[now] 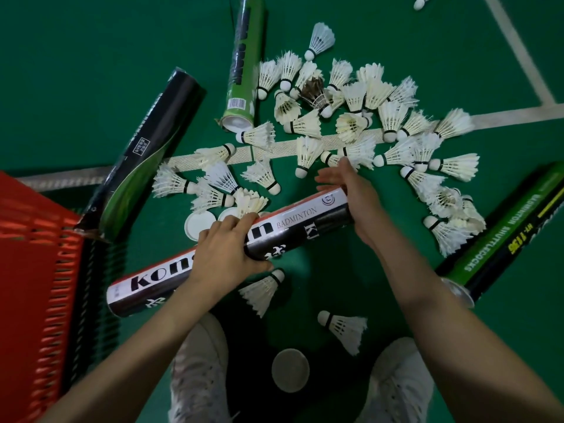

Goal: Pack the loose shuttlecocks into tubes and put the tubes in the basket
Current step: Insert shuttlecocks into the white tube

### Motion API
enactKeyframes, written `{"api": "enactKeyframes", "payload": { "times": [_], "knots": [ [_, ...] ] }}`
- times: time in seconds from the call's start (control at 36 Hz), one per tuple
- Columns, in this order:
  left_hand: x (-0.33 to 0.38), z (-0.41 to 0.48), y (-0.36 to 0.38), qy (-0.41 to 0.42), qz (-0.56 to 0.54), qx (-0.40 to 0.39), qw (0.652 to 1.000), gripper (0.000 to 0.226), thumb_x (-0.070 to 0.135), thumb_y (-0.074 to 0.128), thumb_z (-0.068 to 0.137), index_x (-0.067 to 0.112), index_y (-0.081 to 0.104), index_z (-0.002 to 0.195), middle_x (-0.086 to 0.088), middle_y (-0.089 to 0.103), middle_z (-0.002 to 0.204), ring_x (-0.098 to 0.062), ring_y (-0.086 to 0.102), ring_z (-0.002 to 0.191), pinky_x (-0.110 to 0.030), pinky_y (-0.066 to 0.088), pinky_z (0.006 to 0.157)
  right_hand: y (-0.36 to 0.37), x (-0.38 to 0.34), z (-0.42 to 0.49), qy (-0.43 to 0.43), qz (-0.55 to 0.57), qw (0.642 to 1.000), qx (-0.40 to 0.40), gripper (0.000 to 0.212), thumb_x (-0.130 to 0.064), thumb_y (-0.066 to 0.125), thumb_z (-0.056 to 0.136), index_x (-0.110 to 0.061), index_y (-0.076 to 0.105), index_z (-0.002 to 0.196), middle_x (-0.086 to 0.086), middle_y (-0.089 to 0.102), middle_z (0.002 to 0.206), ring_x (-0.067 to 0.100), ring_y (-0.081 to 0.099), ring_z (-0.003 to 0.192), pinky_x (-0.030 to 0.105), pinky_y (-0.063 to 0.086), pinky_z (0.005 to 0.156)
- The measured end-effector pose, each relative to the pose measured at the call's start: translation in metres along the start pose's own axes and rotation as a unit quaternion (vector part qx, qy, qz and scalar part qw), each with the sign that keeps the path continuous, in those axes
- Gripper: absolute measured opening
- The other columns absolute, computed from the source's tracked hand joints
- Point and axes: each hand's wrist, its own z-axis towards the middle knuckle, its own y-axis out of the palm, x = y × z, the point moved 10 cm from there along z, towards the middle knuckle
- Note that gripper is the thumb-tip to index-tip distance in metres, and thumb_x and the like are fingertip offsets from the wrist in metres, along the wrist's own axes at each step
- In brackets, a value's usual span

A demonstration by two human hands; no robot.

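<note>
My left hand [227, 242] was wrapped round the middle of the black-and-white tube [293, 221], fingers over the top and thumb underneath. My right hand [351, 193] sat at the tube's far right end, fingers fairly straight and laid over the mouth. I could not tell whether anything was hidden under the palm. The tube lay slantwise above the green floor, between my knees and the heap of loose shuttlecocks [351, 123] farther out. The red basket [33, 254] stood at my near left.

I judged the tube to be light cardboard, stiff along its length but easy to dent, so a mid-body grip with a second hand steadying the end suited it. The shuttlecocks looked almost weightless, with brittle, frayed feathers, and I reckoned each was best pinched at the cork [379, 160] and slid in cork first, never squeezed by the skirt.

The tube read "Kon…n" in bold black letters, with my hand covering the middle, then "BADMINTON" in small type and some Chinese characters. The green-and-black tube [503, 233] at the right read "BADMINTON SHUTTLECOCKS", plus a yellow code too blurred to trust. The far green tube [244, 65] carried a barcode.
</note>
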Motion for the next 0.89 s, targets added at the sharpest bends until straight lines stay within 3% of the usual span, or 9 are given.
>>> {"api": "enactKeyframes", "payload": {
  "times": [0.11,0.19,0.42,0.47,0.56,0.61,0.69,0.78,0.89],
  "knots": [
    [-0.014,0.002,0.001,-0.041,0.007,-0.009,0.999,0.093,0.062,0.074,0.063,0.028,0.035,0.14,-0.006,0.052,0.126,-0.03,0.048,0.116,-0.039,0.037,0.092,-0.003,0.024,0.001,0.011,-0.03,0.999,0.035,0.026,-0.037,0.042,0.099,-0.023,0.064,0.1,0.005,0.067,0.103,0.019,0.062,0.098,0.032,0.049,0.088],
    [-0.026,0.002,0.001,-0.065,0.017,-0.014,0.998,0.094,0.062,0.073,0.063,0.028,0.034,0.141,-0.007,0.051,0.127,-0.031,0.047,0.118,-0.041,0.036,0.095,0.003,0.039,0.002,0.015,-0.052,0.998,0.033,0.025,-0.04,0.045,0.096,-0.026,0.064,0.104,0.001,0.066,0.107,0.018,0.059,0.104,0.044,0.046,0.099],
    [-0.063,-0.009,0.004,-0.126,0.006,-0.03,0.992,0.091,0.061,0.074,0.063,0.026,0.036,0.139,-0.009,0.052,0.124,-0.032,0.048,0.116,-0.045,0.039,0.095,0.037,0.057,-0.005,0.018,-0.133,0.991,0.001,0.015,-0.026,0.045,0.097,-0.024,0.054,0.086,0.006,0.065,0.094,0.025,0.062,0.095,0.05,0.048,0.092],
    [-0.071,-0.013,0.007,-0.137,-0.004,-0.034,0.99,0.089,0.061,0.074,0.062,0.026,0.038,0.135,-0.009,0.053,0.122,-0.032,0.049,0.114,-0.045,0.04,0.094,0.049,0.064,-0.012,0.009,-0.161,0.986,-0.029,0.011,-0.027,0.046,0.098,-0.019,0.051,0.092,0.006,0.064,0.096,0.023,0.061,0.093,0.042,0.048,0.091],
    [-0.079,-0.019,0.012,-0.147,-0.004,-0.043,0.988,0.087,0.062,0.074,0.062,0.025,0.039,0.133,-0.01,0.053,0.121,-0.033,0.049,0.113,-0.045,0.04,0.094,0.068,0.063,-0.03,-0.047,-0.194,0.973,-0.115,0.015,-0.023,0.056,0.094,-0.015,0.052,0.105,-0.002,0.059,0.103,0.01,0.055,0.092,0.013,0.042,0.078],
    [-0.084,-0.022,0.014,-0.148,0.003,-0.047,0.988,0.087,0.063,0.074,0.062,0.025,0.04,0.133,-0.01,0.053,0.122,-0.033,0.049,0.114,-0.045,0.039,0.093,0.087,0.072,-0.043,-0.073,-0.245,0.942,-0.217,0.024,-0.016,0.062,0.089,-0.016,0.055,0.113,-0.002,0.057,0.114,0.008,0.052,0.105,0.017,0.041,0.09],
    [-0.089,-0.029,0.015,-0.147,0.008,-0.051,0.988,0.09,0.062,0.075,0.06,0.025,0.04,0.134,-0.01,0.053,0.124,-0.033,0.048,0.116,-0.045,0.037,0.094,0.108,0.092,-0.058,-0.12,-0.385,0.859,-0.315,0.043,-0.014,0.065,0.085,-0.025,0.054,0.125,0.001,0.049,0.135,0.018,0.04,0.124,0.032,0.032,0.107],
    [-0.091,-0.035,0.017,-0.147,0.007,-0.055,0.988,0.092,0.06,0.076,0.061,0.025,0.038,0.137,-0.011,0.051,0.128,-0.033,0.046,0.118,-0.045,0.035,0.095,0.118,0.106,-0.065,-0.149,-0.48,0.794,-0.343,0.06,-0.014,0.065,0.082,-0.028,0.045,0.137,0.002,0.042,0.141,0.025,0.034,0.129,0.039,0.034,0.106],
    [-0.092,-0.041,0.024,-0.147,0.0,-0.065,0.987,0.091,0.06,0.076,0.061,0.026,0.037,0.137,-0.012,0.051,0.125,-0.034,0.047,0.116,-0.045,0.035,0.094,0.129,0.114,-0.071,-0.21,-0.558,0.735,-0.322,0.054,-0.024,0.065,0.085,-0.024,0.046,0.136,0.003,0.043,0.139,0.026,0.028,0.131,0.043,0.032,0.106]
  ]
}}
